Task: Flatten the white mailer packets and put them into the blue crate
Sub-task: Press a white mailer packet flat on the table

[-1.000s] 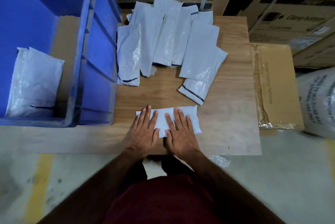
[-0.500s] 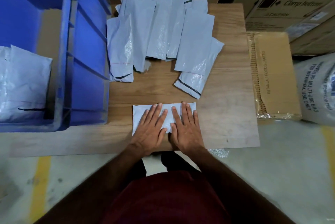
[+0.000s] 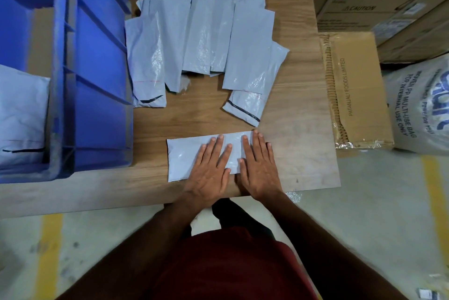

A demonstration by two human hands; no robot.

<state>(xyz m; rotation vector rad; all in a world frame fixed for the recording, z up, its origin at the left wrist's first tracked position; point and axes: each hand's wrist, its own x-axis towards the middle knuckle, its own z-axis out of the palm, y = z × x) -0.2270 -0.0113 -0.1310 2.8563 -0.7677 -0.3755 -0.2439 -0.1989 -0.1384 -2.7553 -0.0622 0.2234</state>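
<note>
Head view: both grips, the left hand and right hand, lie flat with straight fingers pressing a white packet at the desk's near edge. Its long axis runs left-right, toward the blue crate at left, so the left hand is nearer.

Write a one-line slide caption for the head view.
Both hands, left and right, press a white packet flat on the table beside the blue crate.

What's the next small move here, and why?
Probably pick up the packet and carry it to the blue crate: both hands, left and right, lie flat on it, and it looks flattened.
</note>
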